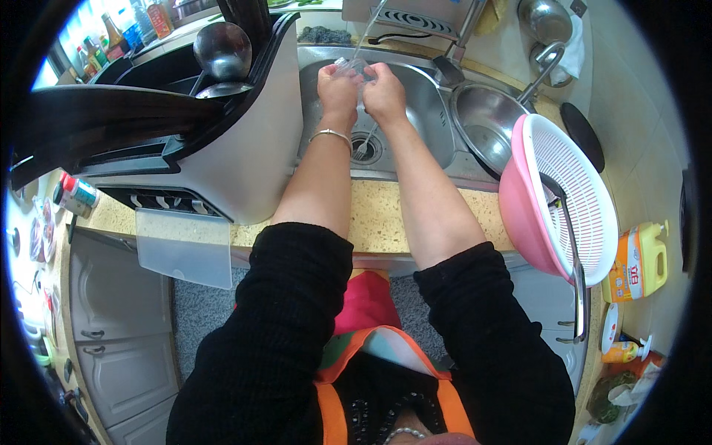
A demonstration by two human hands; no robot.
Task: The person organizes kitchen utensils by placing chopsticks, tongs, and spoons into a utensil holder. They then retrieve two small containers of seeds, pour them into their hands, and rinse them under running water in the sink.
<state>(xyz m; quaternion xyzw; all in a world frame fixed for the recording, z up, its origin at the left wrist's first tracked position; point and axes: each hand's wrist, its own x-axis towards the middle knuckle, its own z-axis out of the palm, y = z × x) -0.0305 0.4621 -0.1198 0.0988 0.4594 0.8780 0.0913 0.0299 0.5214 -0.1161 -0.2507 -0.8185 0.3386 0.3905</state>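
Observation:
Over the left basin of a stainless steel sink (425, 130), both hands hold a small clear item (351, 68), apparently thin plastic or glass. My left hand (337, 89) grips it from the left, with a bracelet at the wrist. On its other side, the fingers of my right hand (385, 92) close on it. A stream of water (368, 28) falls from above onto the item. Below the hands, a fork (365, 146) lies at the drain (367, 150). The fingers partly cover the item, so its exact shape is unclear.
A white knife and utensil holder (250, 144) with ladles (223, 51) stands close on the left. In the right basin sits a metal bowl or pot (486, 122). A pink basin (528, 211) with a white colander (578, 222) leans over the right counter, near a yellow detergent jug (634, 264).

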